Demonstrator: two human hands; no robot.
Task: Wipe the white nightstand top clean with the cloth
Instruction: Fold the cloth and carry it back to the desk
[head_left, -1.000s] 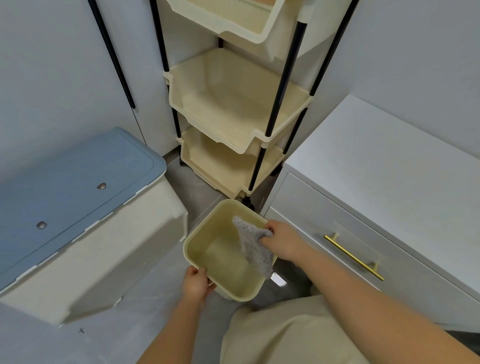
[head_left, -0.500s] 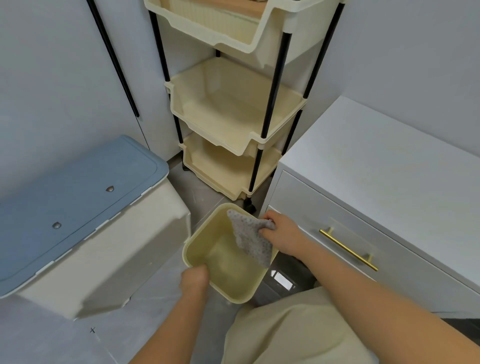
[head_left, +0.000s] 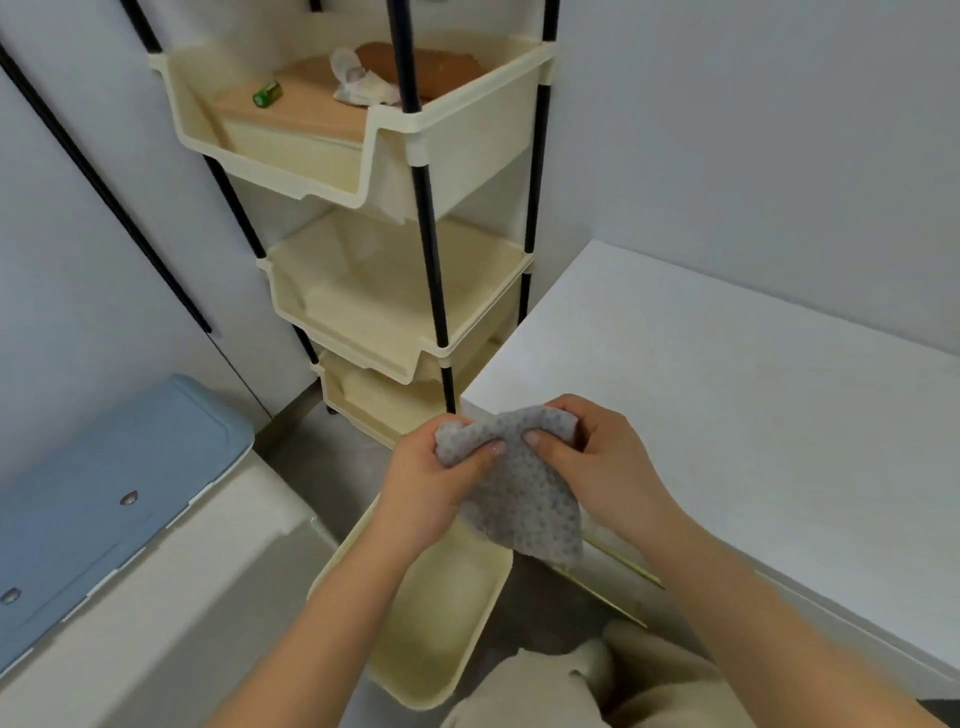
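Observation:
A grey dotted cloth (head_left: 519, 493) hangs in front of me, pinched at its top edge by both hands. My left hand (head_left: 426, 488) grips its left corner and my right hand (head_left: 597, 467) grips its right corner. The cloth is held above a cream plastic bin (head_left: 447, 639) on the floor and beside the near left corner of the white nightstand top (head_left: 727, 415). The nightstand top is bare, and its gold drawer handle (head_left: 618, 566) shows just below the cloth.
A cream three-tier shelf cart (head_left: 389, 291) with black poles stands at the back, touching the nightstand's left side; its top tray holds small items. A white box with a blue lid (head_left: 104, 493) sits at left. Grey floor lies between them.
My left hand let go of the cream bin and came up to grip the cloth. Both hands lifted the cloth higher, out of the bin, and my view tilted upward.

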